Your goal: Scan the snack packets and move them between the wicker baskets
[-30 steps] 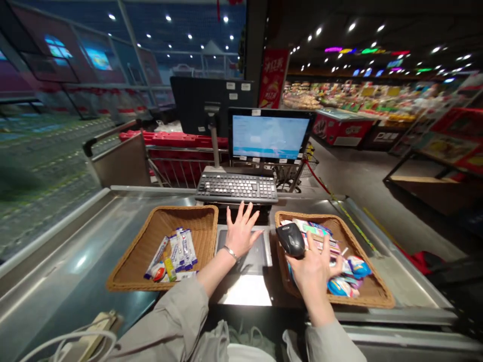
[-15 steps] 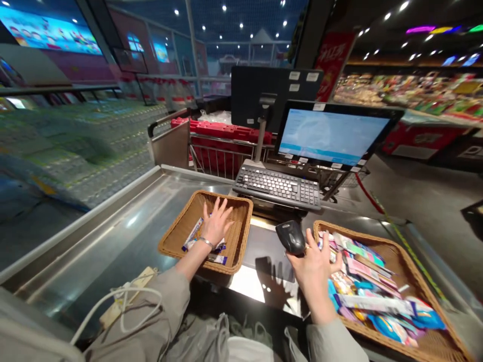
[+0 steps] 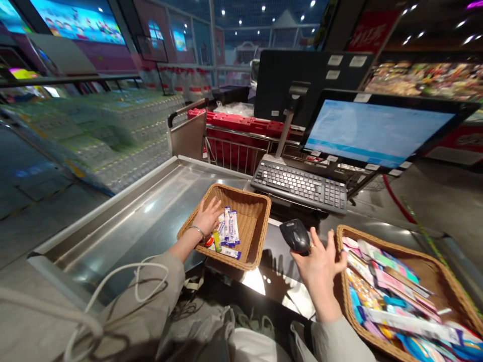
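While the right hand grasps a scanner near the right basket, the left hand, grip unclear, crosses the left basket at its left rim by wrapped sticks; a keyboard lies at the counter's far edge.

Ceiling lights dot the dark shop above a grey floor

In the brown wicker basket, slim white-and-blue packets lay side by side near its middle, a yellow-green packet and a red-and-white piece (partly hidden) nearer its left side, while the black scanner was tilted to its right.
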A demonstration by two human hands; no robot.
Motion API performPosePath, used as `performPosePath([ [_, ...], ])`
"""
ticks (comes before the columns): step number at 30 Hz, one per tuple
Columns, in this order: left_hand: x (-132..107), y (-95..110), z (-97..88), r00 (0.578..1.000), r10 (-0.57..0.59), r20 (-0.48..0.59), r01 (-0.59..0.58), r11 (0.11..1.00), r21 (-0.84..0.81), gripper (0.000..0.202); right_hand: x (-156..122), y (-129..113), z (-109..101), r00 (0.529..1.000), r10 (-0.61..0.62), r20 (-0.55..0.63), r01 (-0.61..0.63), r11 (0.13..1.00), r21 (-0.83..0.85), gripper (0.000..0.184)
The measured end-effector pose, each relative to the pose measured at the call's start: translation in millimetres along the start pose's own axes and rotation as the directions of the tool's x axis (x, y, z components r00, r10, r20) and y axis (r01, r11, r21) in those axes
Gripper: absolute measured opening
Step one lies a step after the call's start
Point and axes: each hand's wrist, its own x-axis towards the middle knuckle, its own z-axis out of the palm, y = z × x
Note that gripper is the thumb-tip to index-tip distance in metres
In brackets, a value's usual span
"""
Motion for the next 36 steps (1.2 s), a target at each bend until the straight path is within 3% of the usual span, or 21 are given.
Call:
performPosePath([
  [6,-0.8,-12.3,20.5,0.975,0.155,0.162,-0.157,0.988,-0.001,0.037,-1.5,-1.9,4.2,1.000,-0.019,-0.009,0.019,1.000,-0.017,0.028],
  [14,3.5,-19.6,45.6,0.893,0.268,0.361,-0.262,0.963,-0.067,0.029,-5.0,-2.5,2.9,1.000,-0.001,-0.014,0.000,0.999,-0.040,0.031],
  [17,9.1,-25.0,56.4,0.886,0.298,0.354,-0.290,0.954,-0.077,0.024,-6.0,-2.1,3.8,0.999,-0.007,-0.036,0.005,0.999,-0.041,0.032],
  [22,16.4,-28.1,68.8,0.901,0.353,0.251,-0.339,0.936,-0.097,0.022,-7.1,-2.4,4.8,0.999,-0.014,-0.045,0.012,0.999,-0.040,0.031],
  [26,17.8,-25.7,74.4,0.889,0.413,0.199,-0.402,0.911,-0.097,0.018,-7.1,-3.0,4.0,0.999,0.016,-0.033,-0.018,0.999,-0.043,0.027],
  [32,17.2,-18.2,83.7,0.862,0.481,0.162,-0.465,0.876,-0.129,0.020,-9.0,-0.2,4.6,0.998,0.050,-0.033,-0.052,0.997,-0.062,0.030],
  [36,17.2,-14.1,85.9,0.846,0.494,0.200,-0.466,0.868,-0.170,0.020,-9.7,2.1,6.5,0.997,0.043,-0.065,-0.045,0.998,-0.041,0.030],
])
